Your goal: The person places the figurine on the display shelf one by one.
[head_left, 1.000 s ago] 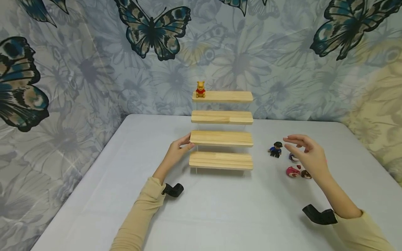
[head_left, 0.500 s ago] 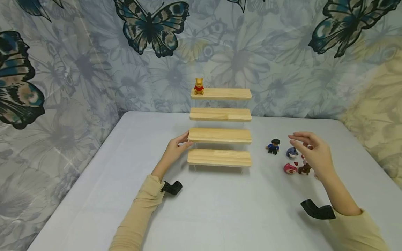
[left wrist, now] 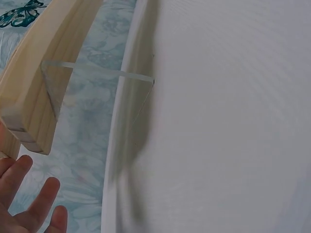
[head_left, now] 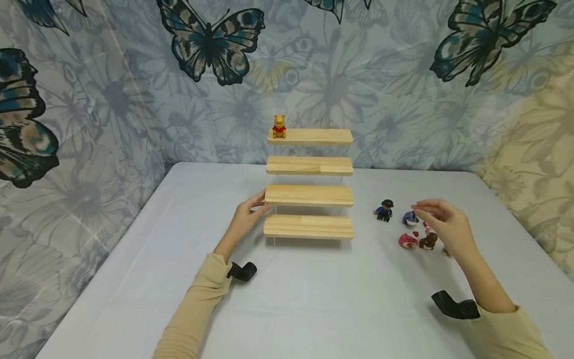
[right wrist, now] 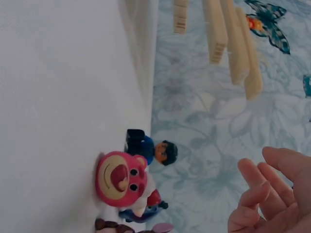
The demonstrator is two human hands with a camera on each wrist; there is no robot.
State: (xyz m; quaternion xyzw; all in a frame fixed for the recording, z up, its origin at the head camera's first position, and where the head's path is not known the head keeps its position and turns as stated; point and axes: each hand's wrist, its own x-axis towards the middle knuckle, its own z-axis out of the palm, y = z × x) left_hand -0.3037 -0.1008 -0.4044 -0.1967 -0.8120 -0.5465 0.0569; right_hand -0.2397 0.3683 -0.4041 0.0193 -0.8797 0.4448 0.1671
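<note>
Four-tier wooden shelf (head_left: 309, 225) stands upright before you; your left hand (head_left: 245, 213) touches the left end of its second-lowest tier (head_left: 309, 194), though whether it grips I cannot tell. Your right hand (head_left: 448, 225) hovers by the Eeyore figurine (head_left: 407, 219), thumb and fingertips apart, while a Winnie-the-Pooh figurine (head_left: 279, 128) sits at the top tier's (head_left: 319, 135) left end.

Your left hand (head_left: 244, 218) holds the upright four-tier wooden shelf (head_left: 309, 195) by its left side; a yellow bear figure (head_left: 279, 127) in red sits atop, far left. Near your right hand (head_left: 452, 229), a blue-clad upright figure (head_left: 384, 211) stands beside clustered pink (head_left: 408, 241), blue (head_left: 409, 219) and brown toys (head_left: 428, 242).
</note>
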